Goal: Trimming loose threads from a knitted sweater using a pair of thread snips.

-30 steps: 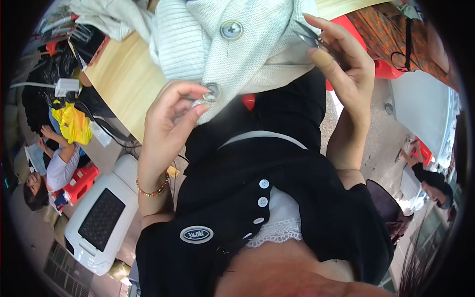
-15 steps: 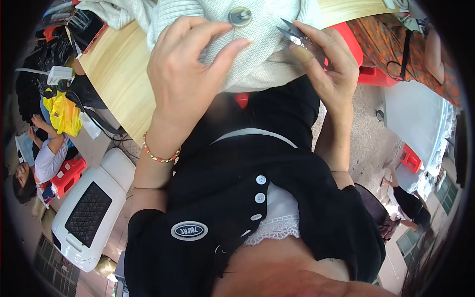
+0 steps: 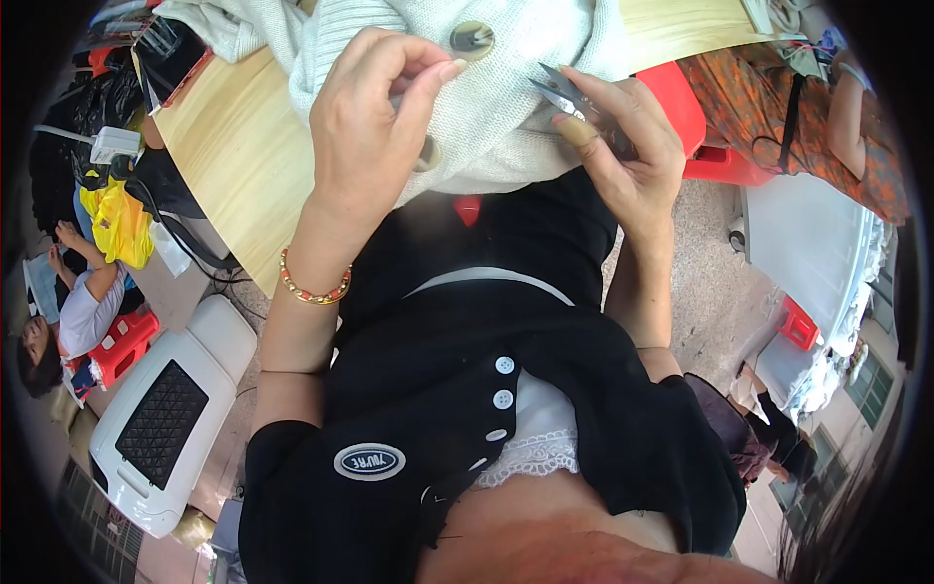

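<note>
A cream knitted garment (image 3: 506, 117) lies bunched at the table's near edge and hangs over it. Sewn on it is a large grey-brown button (image 3: 473, 40); a second button (image 3: 429, 154) shows partly behind my left wrist. My left hand (image 3: 375, 117) has thumb and forefinger pinched together just below the upper button. Anything between those fingertips is too small to make out. My right hand (image 3: 632, 146) holds a pair of thread snips (image 3: 567, 100), their pointed blades parted and aimed left toward the button, a little above the knit.
The wooden table (image 3: 229, 146) reaches left and back. A red stool (image 3: 676, 107) stands right, beside a person in orange-patterned clothing (image 3: 739, 97). A white wheeled bin (image 3: 808, 234) is farther right. At left are a yellow bag (image 3: 117, 219), cables and another seated person (image 3: 88, 302).
My left thumb and forefinger have closed from apart into a pinch, and the hand has drawn slightly left, uncovering the lower button. My right hand with the snips has shifted slightly left.
</note>
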The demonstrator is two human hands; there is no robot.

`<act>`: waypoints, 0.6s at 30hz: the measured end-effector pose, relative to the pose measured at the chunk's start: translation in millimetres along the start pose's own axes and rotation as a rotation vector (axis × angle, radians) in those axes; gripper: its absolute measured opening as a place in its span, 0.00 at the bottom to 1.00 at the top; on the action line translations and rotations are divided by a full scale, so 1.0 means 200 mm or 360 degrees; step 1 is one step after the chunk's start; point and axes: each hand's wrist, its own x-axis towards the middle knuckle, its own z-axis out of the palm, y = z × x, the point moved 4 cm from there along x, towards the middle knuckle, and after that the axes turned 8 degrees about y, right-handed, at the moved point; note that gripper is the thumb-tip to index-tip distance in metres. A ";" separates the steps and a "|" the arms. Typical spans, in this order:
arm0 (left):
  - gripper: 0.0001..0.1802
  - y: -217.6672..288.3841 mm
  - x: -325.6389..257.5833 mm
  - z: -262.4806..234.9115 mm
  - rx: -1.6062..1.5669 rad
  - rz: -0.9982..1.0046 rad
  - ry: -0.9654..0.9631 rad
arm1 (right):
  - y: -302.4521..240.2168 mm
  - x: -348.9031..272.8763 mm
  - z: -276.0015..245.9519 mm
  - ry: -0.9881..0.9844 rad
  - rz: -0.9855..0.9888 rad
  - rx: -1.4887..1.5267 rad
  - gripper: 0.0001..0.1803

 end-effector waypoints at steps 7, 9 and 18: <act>0.06 -0.01 0.01 -0.05 -0.0115 -0.0078 0.0023 | -0.01 -0.01 0.00 -0.0061 0.0067 -0.0038 0.22; 0.07 0.01 0.01 -0.05 -0.0108 0.0002 0.0104 | 0.00 -0.01 0.00 -0.0061 0.0066 -0.0049 0.22; 0.16 0.05 0.02 0.00 0.0159 0.0114 0.0095 | 0.00 -0.01 0.00 -0.0005 -0.0036 -0.0023 0.21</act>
